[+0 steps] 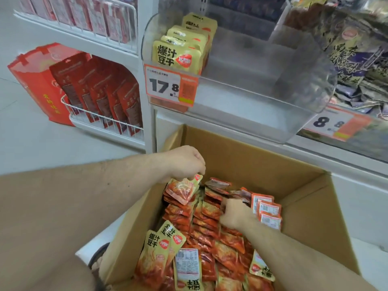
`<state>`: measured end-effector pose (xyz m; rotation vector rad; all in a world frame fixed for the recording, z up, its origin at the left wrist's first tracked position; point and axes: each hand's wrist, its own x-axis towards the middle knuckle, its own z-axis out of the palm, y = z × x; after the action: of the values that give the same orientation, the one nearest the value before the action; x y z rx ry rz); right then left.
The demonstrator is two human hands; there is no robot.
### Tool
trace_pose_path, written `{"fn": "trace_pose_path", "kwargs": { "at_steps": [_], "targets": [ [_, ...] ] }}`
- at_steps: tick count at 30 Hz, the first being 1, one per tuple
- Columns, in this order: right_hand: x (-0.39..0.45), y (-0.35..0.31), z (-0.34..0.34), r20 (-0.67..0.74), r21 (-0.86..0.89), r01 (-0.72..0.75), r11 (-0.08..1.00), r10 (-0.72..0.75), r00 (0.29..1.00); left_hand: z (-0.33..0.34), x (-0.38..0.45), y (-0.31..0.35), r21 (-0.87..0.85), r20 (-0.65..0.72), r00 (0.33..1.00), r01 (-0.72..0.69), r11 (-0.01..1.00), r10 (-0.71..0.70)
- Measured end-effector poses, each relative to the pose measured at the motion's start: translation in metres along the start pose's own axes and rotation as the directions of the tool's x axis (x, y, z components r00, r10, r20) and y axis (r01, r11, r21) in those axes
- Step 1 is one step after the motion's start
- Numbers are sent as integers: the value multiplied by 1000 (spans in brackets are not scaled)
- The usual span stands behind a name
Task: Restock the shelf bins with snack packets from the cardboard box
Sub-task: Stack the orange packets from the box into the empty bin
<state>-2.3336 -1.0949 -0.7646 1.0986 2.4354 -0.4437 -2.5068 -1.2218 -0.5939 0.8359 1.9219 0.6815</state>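
Over the cardboard box (241, 156), his left hand (184, 160) pinches a glossy orange-and-yellow snack packet (182, 189) while the right hand (235, 215) curls fingers into the packed rows.

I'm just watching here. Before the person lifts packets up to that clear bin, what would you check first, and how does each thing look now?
1. Left hand has a firm hold: ok, its fingers pinch the top edge of a red packet.
2. Right hand has a hold: cannot tell, its fingers are buried among the packets.
3. Clear bin has room: ok, only a short row of yellow packets at its left end.
4. Same product: ok, the box's packets show the same yellow label.
5. Cardboard box open and within reach: ok.
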Motion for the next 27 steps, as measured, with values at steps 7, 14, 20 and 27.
{"fn": "trace_pose_path", "kwargs": {
  "at_steps": [7, 14, 20, 27],
  "targets": [
    [5, 9, 39, -93, -254, 102, 962, -129, 987, 10, 15, -8, -9, 37, 996, 84, 996, -84],
    [-8, 14, 32, -244, -140, 92, 986, -125, 962, 23, 12, -9, -90, 98, 974, 213, 973, -205],
    [-2, 12, 46, -93, -231, 157, 960, -183, 979, 22, 9, -5, -188, 75, 980, 197, 962, -186],
    [-5, 12, 24, -396, -94, 203, 975, -224, 890, 21, 7, -24, -210, 143, 939, 337, 918, -312]
  ]
}}
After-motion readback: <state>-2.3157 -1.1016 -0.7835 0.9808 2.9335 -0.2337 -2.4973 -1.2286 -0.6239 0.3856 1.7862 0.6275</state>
